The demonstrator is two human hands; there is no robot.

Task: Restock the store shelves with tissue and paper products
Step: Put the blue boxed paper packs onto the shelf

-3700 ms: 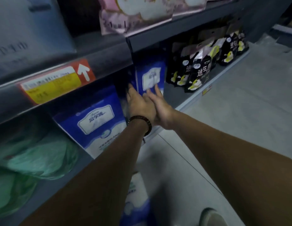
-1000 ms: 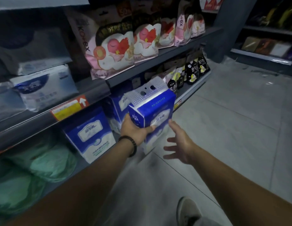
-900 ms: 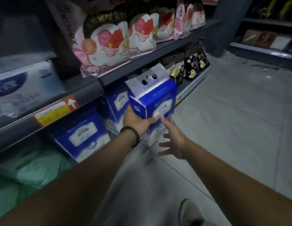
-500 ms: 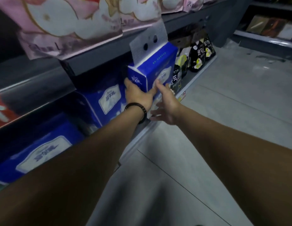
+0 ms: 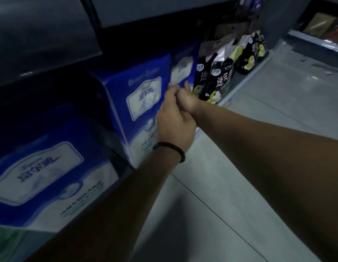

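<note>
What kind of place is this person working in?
Most likely a shop aisle. Identical blue tissue packs stand side by side under a dark shelf, black-and-yellow packets are lined up next to them, and a bare grey floor runs alongside.

Three tissue packs are lined along the lower shelf (image 5: 240,80), under the upper shelf (image 5: 41,40): the near pack (image 5: 51,176) at the left, the middle pack (image 5: 141,95) beyond it, the far pack (image 5: 183,70) farther still. Pouches (image 5: 215,78) are stood just right of the far pack. The left hand (image 5: 174,120) and right hand (image 5: 185,97) are placed together against the far pack's front. The floor (image 5: 259,167) is seen to the right.
</note>
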